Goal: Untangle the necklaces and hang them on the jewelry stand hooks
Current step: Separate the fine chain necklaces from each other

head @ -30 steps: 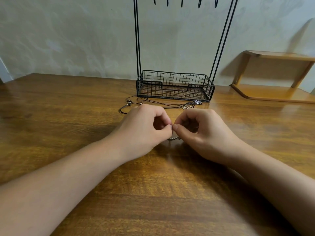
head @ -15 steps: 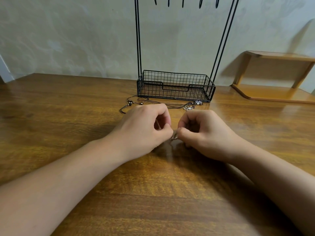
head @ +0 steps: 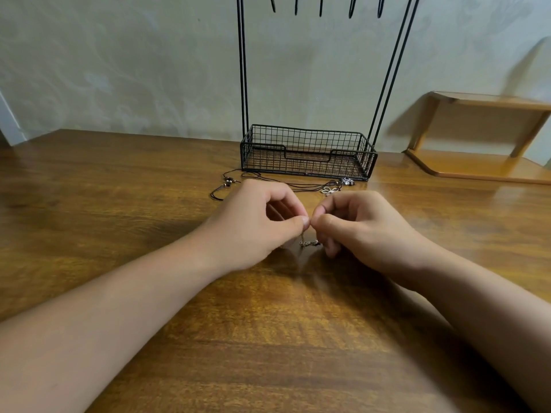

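My left hand (head: 256,222) and my right hand (head: 360,225) meet thumb to thumb over the table's middle, each pinching a thin metal chain necklace (head: 308,242) whose bunched part lies on the wood just below the fingertips. Behind the hands, black cord necklaces (head: 226,186) with beads and small pendants (head: 331,190) lie tangled in front of the jewelry stand's wire basket (head: 307,150). The stand's black hooks (head: 320,5) hang bare at the top edge of the view, between its thin uprights.
The wooden table (head: 119,204) runs back to a pale wall. A small wooden shelf (head: 483,138) stands at the back right, beside the stand.
The hands stayed close together at the chain. They dipped and parted slightly half a second ago, then rose again so the thumbs touch, with a short bit of chain now hanging below.
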